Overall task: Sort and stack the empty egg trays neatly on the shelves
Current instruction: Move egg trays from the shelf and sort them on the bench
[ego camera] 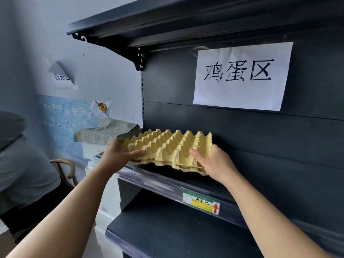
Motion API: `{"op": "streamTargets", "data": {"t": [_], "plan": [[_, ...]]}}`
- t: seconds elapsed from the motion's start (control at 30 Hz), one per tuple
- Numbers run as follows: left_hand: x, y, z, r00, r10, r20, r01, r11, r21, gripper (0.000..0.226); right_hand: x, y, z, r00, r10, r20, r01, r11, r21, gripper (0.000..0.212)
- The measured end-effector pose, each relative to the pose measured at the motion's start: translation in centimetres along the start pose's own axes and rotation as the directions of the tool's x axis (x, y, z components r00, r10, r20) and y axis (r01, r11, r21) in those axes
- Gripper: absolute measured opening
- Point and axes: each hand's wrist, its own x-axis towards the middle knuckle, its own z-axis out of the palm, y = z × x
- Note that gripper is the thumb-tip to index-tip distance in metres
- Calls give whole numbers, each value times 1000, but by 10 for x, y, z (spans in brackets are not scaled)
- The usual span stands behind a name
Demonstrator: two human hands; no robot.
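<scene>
A small stack of yellow pulp egg trays (173,148) rests at the left end of the dark middle shelf (167,181), its near edge overhanging the shelf front a little. My left hand (121,154) grips the stack's near left corner, thumb lying over the top tray. My right hand (212,162) grips the near right corner, thumb on top and fingers under the edge. Both forearms reach in from below.
A white paper sign (242,77) hangs on the shelf's back panel. A dark upper shelf (167,21) overhangs above, a lower shelf (167,233) sits below, with a price label (202,202) on the rail. A seated person (20,164) and piled items (104,133) are at left.
</scene>
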Motion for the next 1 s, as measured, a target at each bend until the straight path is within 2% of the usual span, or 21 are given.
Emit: {"op": "streamTargets", "data": {"t": [0.2,0.3,0.33,0.43,0.5,0.57,0.67,0.77,0.87,1.0], "plan": [[44,-25,-17,993,9,116,-8,1000,-15,119,2,-27,32,993,113,-17,-113,992,-49,88],[60,-38,-18,986,41,161,-45,999,20,88,0,-38,46,988,156,-18,-157,982,-103,88],[64,-42,-18,984,52,172,-61,997,48,81,-1,-41,49,986,166,-21,-167,979,-120,88],[72,-53,-20,975,110,193,-135,983,125,80,-5,-52,54,982,185,-45,-190,961,-201,85],[75,-57,-20,972,151,178,-187,960,210,91,-8,-57,56,981,176,-77,-191,940,-283,86],[69,-53,-19,960,250,124,-278,902,329,84,-13,-62,55,984,141,-111,-172,917,-361,85],[49,-34,-17,871,485,77,-473,786,399,60,-27,-68,46,987,48,-153,-106,912,-396,66],[23,-15,-4,770,627,119,-623,697,355,52,-48,-66,31,981,-35,-192,-58,887,-458,49],[-12,4,16,678,715,172,-728,621,291,45,-75,-55,14,975,-48,-218,-74,851,-520,50],[-61,22,59,563,787,253,-826,545,143,44,-123,-26,-11,964,12,-265,-161,820,-549,47]]}}
